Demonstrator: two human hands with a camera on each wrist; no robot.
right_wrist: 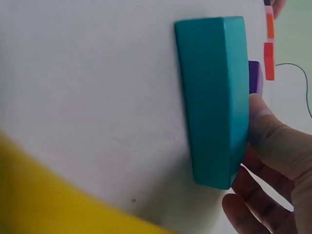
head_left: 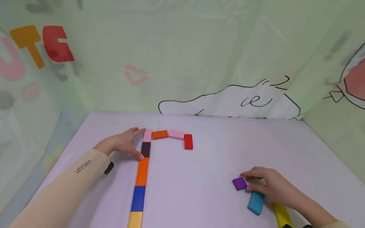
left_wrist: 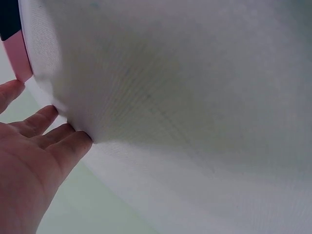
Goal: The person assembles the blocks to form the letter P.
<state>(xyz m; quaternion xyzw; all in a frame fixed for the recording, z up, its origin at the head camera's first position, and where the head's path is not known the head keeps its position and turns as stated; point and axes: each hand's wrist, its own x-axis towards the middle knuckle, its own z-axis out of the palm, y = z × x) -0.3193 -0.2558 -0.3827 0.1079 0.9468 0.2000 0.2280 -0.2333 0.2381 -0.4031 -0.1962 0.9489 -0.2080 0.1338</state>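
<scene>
My left hand is at the top of a column of blocks, fingers spread. Its index fingertip touches the upper pink block; its thumb rests where the black block meets the long orange block. In the left wrist view, a fingertip meets the pink block's end. My right hand hovers around a small purple block, thumb and index fingertips at its near side, not visibly closed round it. Beneath that hand lies a teal block, large in the right wrist view.
Blue and light-yellow blocks continue the column downward. From its top, a smaller orange block, another pink block and a red block run rightward. A yellow block lies by my right wrist. Printed fabric walls enclose the table.
</scene>
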